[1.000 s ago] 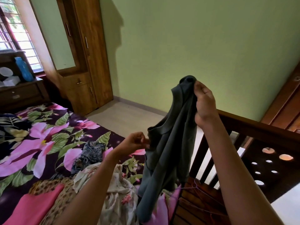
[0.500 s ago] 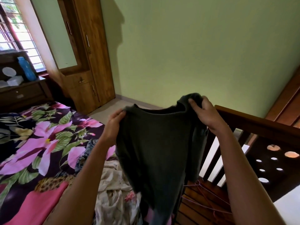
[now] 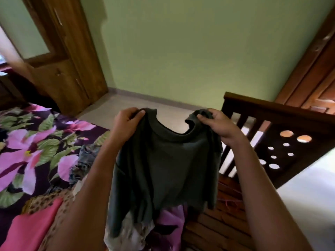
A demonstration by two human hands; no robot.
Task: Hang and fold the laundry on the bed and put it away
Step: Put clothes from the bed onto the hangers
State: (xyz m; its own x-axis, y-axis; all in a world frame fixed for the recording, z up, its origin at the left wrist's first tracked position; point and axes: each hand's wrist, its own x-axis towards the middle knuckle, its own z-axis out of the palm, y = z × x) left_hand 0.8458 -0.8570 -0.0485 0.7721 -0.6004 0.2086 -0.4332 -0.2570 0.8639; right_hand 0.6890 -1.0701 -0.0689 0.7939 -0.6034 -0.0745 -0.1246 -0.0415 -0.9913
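Note:
A dark grey-green T-shirt (image 3: 168, 165) hangs spread out in front of me above the bed. My left hand (image 3: 126, 122) grips its left shoulder and my right hand (image 3: 213, 122) grips its right shoulder, with the round neckline sagging between them. Under it on the floral bedsheet (image 3: 32, 147) lies a heap of laundry: a pink cloth (image 3: 29, 227), a leopard-print piece (image 3: 45, 201), a blue-grey patterned garment (image 3: 81, 163) and a pale floral one (image 3: 132, 230). The shirt hides part of the heap.
A dark wooden bed end with slats and round holes (image 3: 275, 134) stands at the right, with thin pink hangers (image 3: 230, 198) on the wooden boards below it. A tall wooden wardrobe (image 3: 68, 57) stands at the back left beside bare floor (image 3: 116, 109).
My left hand went from the shirt's lower part up to its left shoulder. My right hand came down. The shirt now hangs spread flat between both hands. The camera tilted down and right.

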